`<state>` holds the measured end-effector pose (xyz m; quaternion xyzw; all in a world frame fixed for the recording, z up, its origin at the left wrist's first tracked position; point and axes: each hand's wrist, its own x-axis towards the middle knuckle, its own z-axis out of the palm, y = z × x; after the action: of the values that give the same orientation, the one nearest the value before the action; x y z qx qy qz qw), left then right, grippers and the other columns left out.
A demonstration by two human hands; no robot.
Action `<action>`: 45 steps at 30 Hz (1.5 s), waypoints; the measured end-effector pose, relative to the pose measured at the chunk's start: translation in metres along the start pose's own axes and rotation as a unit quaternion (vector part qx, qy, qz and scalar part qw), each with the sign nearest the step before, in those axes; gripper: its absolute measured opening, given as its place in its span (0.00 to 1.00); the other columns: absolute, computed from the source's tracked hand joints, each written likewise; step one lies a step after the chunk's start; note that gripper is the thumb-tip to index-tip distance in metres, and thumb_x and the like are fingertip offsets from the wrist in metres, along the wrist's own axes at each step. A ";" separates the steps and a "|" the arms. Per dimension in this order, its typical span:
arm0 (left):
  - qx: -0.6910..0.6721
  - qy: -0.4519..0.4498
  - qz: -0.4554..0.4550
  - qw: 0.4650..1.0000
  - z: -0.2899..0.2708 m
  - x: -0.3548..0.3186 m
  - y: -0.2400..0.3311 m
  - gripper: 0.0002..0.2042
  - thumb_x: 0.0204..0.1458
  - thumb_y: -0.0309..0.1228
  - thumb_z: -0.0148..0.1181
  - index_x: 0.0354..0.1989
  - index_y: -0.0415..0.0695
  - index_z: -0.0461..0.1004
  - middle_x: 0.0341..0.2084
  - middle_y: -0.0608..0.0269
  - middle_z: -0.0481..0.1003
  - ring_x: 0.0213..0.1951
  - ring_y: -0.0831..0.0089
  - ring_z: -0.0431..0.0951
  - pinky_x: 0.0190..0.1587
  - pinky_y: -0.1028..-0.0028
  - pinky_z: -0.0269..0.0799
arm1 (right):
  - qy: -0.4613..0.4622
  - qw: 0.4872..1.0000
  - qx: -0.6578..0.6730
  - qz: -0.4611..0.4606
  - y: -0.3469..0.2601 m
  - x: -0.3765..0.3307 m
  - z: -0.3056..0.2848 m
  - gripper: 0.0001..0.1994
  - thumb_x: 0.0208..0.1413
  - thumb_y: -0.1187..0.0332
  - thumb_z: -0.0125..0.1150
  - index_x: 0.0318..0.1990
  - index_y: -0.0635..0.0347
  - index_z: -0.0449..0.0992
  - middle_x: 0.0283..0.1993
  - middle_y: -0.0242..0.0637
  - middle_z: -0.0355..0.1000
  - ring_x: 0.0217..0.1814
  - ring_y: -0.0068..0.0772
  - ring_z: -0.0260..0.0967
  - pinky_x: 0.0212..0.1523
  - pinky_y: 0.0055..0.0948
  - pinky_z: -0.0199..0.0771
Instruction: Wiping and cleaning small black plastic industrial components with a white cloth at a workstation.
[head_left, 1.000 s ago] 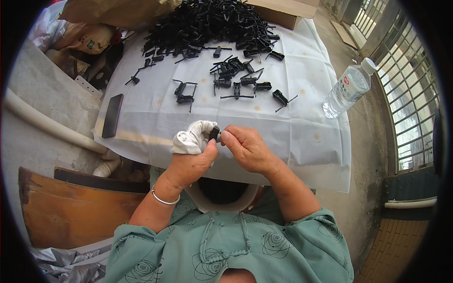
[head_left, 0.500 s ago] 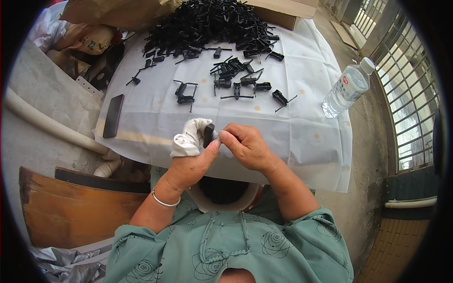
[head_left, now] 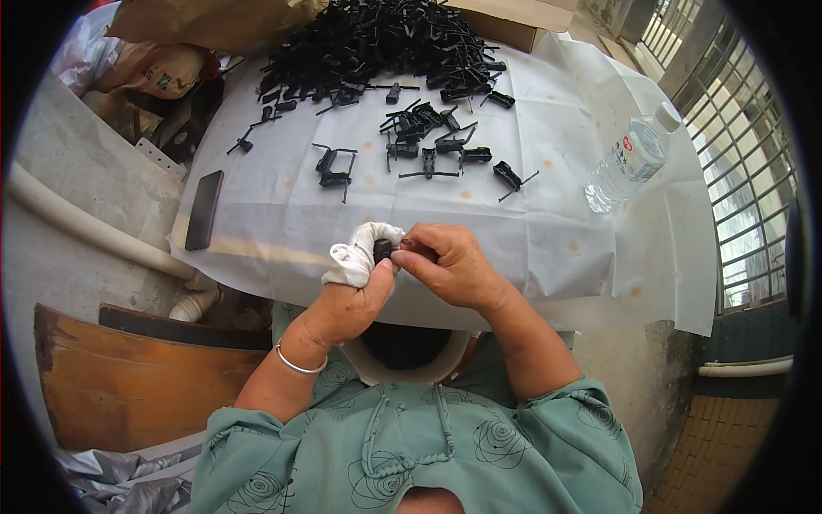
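Observation:
My left hand (head_left: pixel 344 310) is closed around a small black plastic part (head_left: pixel 383 250), its thumb pressed on the near end. A white cloth (head_left: pixel 349 264) covers the fingers of that hand. From the right, my right hand (head_left: pixel 454 270) is closed in a pinch, its thumb tip touching the part's right side. What lies between its curled fingers is hidden. Beyond my hands, several similar black parts with thin arms lie on the white sheet, among them a pair (head_left: pixel 334 167) and a single one (head_left: pixel 511 176).
A large heap of black parts (head_left: pixel 377 51) fills the table's far side, by a cardboard box (head_left: pixel 505 30). A dark phone (head_left: pixel 205 210) lies at left; a clear water bottle (head_left: pixel 628 163) stands at right. Below my hands, a bucket (head_left: pixel 368 368) sits between my knees.
My right hand has come closer against the black part, which has turned a little. The cloth and left fingers shifted slightly right. The white sheet's right edge has billowed outward.

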<state>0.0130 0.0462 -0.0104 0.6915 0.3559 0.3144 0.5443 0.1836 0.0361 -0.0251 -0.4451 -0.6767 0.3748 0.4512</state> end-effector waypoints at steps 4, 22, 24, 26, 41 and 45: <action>-0.059 0.020 -0.031 0.998 0.001 0.002 0.001 0.12 0.50 0.22 0.43 0.45 0.40 0.61 0.30 0.67 0.64 0.31 0.82 0.62 0.36 0.81 0.62 | -0.027 0.999 -0.001 -0.038 0.007 -0.001 0.003 0.09 0.54 0.70 0.53 0.26 0.66 0.69 0.20 0.40 0.63 0.20 0.33 0.57 0.24 0.29 0.61; 0.131 0.073 0.050 0.987 0.007 -0.011 -0.004 0.12 0.48 0.22 0.45 0.42 0.37 0.63 0.31 0.57 0.67 0.36 0.70 0.68 0.41 0.75 0.65 | -0.035 0.999 -0.006 -0.035 0.001 -0.006 0.019 0.11 0.55 0.69 0.49 0.24 0.65 0.67 0.20 0.47 0.65 0.21 0.48 0.62 0.25 0.37 0.63; 0.162 0.047 0.019 0.985 -0.008 -0.016 0.012 0.12 0.49 0.23 0.47 0.43 0.37 0.65 0.33 0.57 0.68 0.37 0.71 0.68 0.43 0.75 0.64 | -0.098 0.994 -0.035 -0.021 -0.007 -0.004 -0.002 0.09 0.55 0.69 0.50 0.26 0.65 0.68 0.20 0.46 0.64 0.19 0.43 0.61 0.23 0.34 0.61; 0.372 -0.139 0.102 0.912 -0.031 -0.008 0.018 0.18 0.49 0.30 0.54 0.48 0.36 0.66 0.42 0.49 0.69 0.45 0.59 0.69 0.50 0.69 0.63 | 0.032 0.982 -0.187 -0.003 0.002 0.002 -0.033 0.08 0.54 0.69 0.51 0.27 0.65 0.69 0.20 0.45 0.66 0.20 0.42 0.62 0.25 0.33 0.63; 0.451 -0.012 -0.062 0.890 -0.044 0.148 0.006 0.22 0.53 0.42 0.50 0.52 0.40 0.65 0.31 0.49 0.74 0.36 0.59 0.75 0.29 0.65 0.72 | 0.177 0.837 -0.491 0.162 0.053 -0.013 -0.091 0.11 0.48 0.68 0.56 0.41 0.54 0.69 0.29 0.40 0.72 0.31 0.45 0.71 0.31 0.39 0.70; 0.566 0.000 0.169 0.807 -0.034 0.233 0.030 0.16 0.47 0.36 0.54 0.43 0.42 0.73 0.38 0.51 0.73 0.43 0.56 0.71 0.46 0.64 0.66 | 0.207 0.843 -0.483 0.115 0.051 -0.012 -0.084 0.05 0.49 0.69 0.54 0.34 0.56 0.69 0.25 0.39 0.70 0.25 0.44 0.69 0.25 0.38 0.70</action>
<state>0.1170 0.2541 0.0370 0.9263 0.3479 0.1443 -0.0058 0.2786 0.0498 -0.0492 -0.7485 -0.6069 -0.0509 0.2624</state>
